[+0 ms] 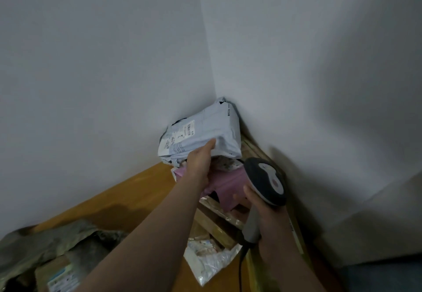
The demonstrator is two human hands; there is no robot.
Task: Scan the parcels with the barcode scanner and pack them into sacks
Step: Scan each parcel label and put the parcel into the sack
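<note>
**Left grip** (198, 162) pinched the near edge of the grey parcel (205, 127); the thumb lay on top, and the other fingers were hidden beneath. The parcel was tilted, its far end leaning into the far corner of the bench (141, 191), where two white walls (91, 63) met; its white shipping label (180, 136) faced up and to the left.

**Right grip** (265, 216) was curled round the pale handle of the barcode scanner (266, 178). The scanner's dark head, with a light panel and a reddish button, stood above the hand; it was just right of the left wrist and apart from the grey parcel. Which way its window faced could not be told. A black cable (241, 262) ran from the base of the handle toward the near edge of the bench.

**Surroundings:**
- A pink parcel (228, 183) lay directly beneath the grey parcel, between the two hands.
- Taped cardboard boxes (217, 221) lay below and nearer than the pink parcel, along the right edge of the bench.
- A packet in clear crinkled plastic (210, 262) lay nearer still, between the two forearms.
- A grey-green sack (52, 239) lay crumpled at the near-left corner, well apart from the grey parcel; a labelled cardboard box (54, 273) showed at its mouth.
</note>
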